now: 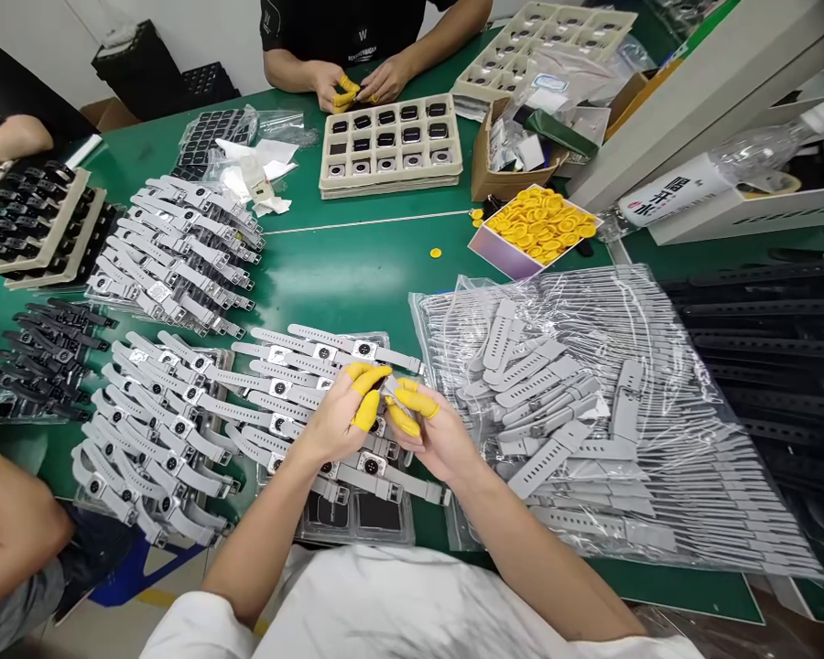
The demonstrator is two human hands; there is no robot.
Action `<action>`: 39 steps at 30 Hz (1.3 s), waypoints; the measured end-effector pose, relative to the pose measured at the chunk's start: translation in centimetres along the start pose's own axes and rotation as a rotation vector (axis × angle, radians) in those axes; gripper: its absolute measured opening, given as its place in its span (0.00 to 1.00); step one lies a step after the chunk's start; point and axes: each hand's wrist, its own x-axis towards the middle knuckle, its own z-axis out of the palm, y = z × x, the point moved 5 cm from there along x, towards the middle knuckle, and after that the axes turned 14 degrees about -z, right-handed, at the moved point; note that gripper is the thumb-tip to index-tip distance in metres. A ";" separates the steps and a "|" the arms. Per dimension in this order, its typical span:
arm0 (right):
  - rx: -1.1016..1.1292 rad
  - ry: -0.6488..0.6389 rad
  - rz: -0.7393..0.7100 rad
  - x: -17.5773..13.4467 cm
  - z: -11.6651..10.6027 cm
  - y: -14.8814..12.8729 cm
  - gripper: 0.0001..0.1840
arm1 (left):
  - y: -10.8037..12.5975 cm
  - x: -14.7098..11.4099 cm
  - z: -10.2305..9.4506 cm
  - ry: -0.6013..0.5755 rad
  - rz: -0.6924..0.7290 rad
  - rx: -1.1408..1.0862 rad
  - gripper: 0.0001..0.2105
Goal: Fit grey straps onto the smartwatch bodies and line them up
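My left hand (336,416) and my right hand (436,430) meet over the nearest tray, with yellow finger cots on their fingertips. Pinched in the left fingers is a dark smartwatch body (380,383), mostly covered. The right fingers close on a light grey watch strap (390,392) right against it. Whether the two are joined I cannot tell. Beneath my hands lie several smartwatches with grey straps (281,388), face down on a clear plastic tray (412,526). To the right, loose grey straps (539,380) lie on a large clear bag (693,439) of grey straps.
Grey-strapped watches (178,426) fill trays on the left, beside black-strapped ones (41,357). A box of yellow finger cots (515,258) stands ahead, near a beige watch tray (391,183). Across the green table (330,265) a co-worker's hands (357,87) handle something small.
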 end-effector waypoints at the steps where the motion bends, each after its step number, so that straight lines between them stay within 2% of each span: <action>1: 0.015 0.000 -0.001 0.0 0.0 0.0 0.15 | 0.1 0.0 0.1 0.002 0.001 0.008 0.20; 4: 0.010 0.011 0.004 0.1 -0.1 0.1 0.16 | 0.1 0.1 0.1 0.017 -0.002 0.048 0.19; 10: -0.167 0.025 0.073 0.0 -0.5 0.4 0.21 | -0.3 0.1 -0.1 -0.010 -0.010 0.194 0.18; 15: -0.205 -0.028 0.061 -0.1 -0.2 0.2 0.21 | -0.9 0.0 -0.7 -0.064 -0.058 -0.028 0.19; 18: -0.208 -0.038 0.008 -0.2 -0.1 0.0 0.22 | -1.3 0.0 -1.1 -0.022 -0.121 -0.173 0.20; 22: -0.226 -0.115 0.044 -0.5 0.2 0.6 0.25 | -0.8 0.2 -1.2 0.126 -0.062 -0.400 0.08; 25: -0.235 -0.213 0.192 -0.9 0.5 1.1 0.25 | -1.1 0.3 -1.5 0.213 -0.118 -0.679 0.12; 27: -0.261 -0.276 0.280 -1.1 0.6 0.9 0.24 | -2.0 0.3 -2.6 0.346 -0.195 -0.830 0.14; 30: -0.320 -0.340 0.339 -1.2 0.5 0.4 0.21 | -3.6 0.0 -5.5 0.633 -0.227 -0.932 0.18; 32: -0.350 -0.334 0.316 -1.0 0.3 0.1 0.20 | -4.4 -0.2 -7.0 0.767 -0.231 -0.922 0.20; 33: -0.353 -0.313 0.271 -0.9 0.2 0.0 0.20 | -4.7 -0.3 -7.3 0.783 -0.248 -0.900 0.20; 34: -0.348 -0.286 0.205 -0.7 0.2 -0.2 0.20 | -4.8 -0.2 -7.2 0.751 -0.276 -0.870 0.20; 35: -0.339 -0.257 0.131 -0.4 0.2 -0.3 0.20 | -4.7 0.0 -6.7 0.670 -0.311 -0.830 0.19; 37: -0.326 -0.211 -0.001 -0.1 0.3 -0.5 0.20 | -4.0 0.3 -4.7 0.401 -0.362 -0.702 0.18; 39: -0.333 -0.198 -0.064 -0.1 0.4 -0.4 0.20 | -2.8 0.4 -2.5 0.150 -0.307 -0.487 0.17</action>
